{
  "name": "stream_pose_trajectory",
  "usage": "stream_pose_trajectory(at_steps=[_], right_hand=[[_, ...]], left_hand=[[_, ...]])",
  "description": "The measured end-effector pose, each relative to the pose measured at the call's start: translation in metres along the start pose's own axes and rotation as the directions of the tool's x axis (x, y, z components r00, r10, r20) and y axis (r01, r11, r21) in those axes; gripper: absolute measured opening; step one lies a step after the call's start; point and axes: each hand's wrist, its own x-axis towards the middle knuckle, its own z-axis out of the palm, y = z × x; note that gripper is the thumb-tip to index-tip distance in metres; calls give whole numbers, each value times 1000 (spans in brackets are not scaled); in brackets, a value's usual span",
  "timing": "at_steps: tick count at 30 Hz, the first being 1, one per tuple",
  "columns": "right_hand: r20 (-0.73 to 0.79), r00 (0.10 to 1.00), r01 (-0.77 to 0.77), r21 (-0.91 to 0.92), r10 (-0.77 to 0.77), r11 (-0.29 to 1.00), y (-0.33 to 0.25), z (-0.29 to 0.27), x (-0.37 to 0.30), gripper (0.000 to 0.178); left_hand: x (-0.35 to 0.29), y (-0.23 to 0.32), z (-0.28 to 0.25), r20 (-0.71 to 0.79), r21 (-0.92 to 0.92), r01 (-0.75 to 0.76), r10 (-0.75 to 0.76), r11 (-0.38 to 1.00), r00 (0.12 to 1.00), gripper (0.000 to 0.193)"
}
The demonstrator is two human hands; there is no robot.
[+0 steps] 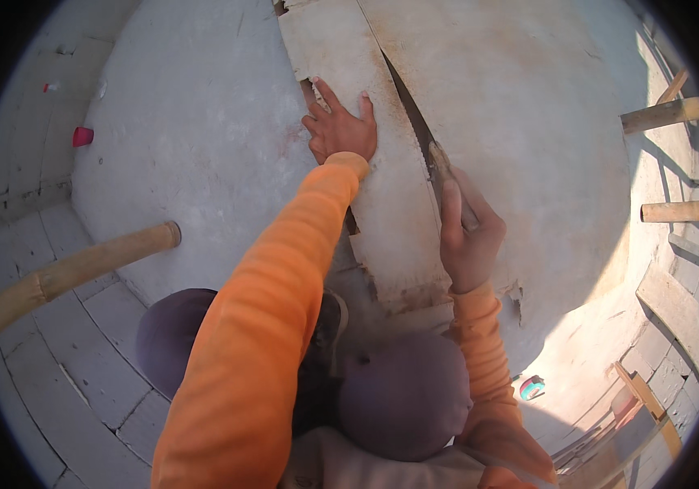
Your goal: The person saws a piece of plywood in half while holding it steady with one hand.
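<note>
My left hand lies with fingers spread on a long pale board strip with ragged, brown-stained edges. Its fingertips rest by the strip's left edge, over a small dark gap. My right hand is closed around the worn wooden handle of what looks like a hand saw. Ahead of the handle a dark, tapering blade shape points away from me along the line between the strip and a wider pale sheet. Where blade ends and dark gap begins is hard to tell.
Bamboo poles rise at left, with more pole ends at right. A pink cup sits by the left block wall. A teal roll-like object and wooden pieces lie at lower right. My knees are close below.
</note>
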Motion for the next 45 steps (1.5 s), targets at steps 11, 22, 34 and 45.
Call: stream_pose_trajectory(at_steps=[11,22,34,45], right_hand=[[-17,994,109,-55,-110,993,0,5,6,27],[10,1000,30,-80,-30,996,2,-4,-15,28],[-7,999,38,-10,-38,999,16,-20,-16,27],[-446,893,-26,-170,-53,985,-13,-185,-134,40]], left_hand=[[2,0,5,-89,3,-51,51,999,995,90],[2,1,-2,-1,-21,9,-9,1000,1000,90],[-2,12,0,46,-14,30,-29,999,999,89],[-3,0,-9,-53,46,-19,22,999,998,92]])
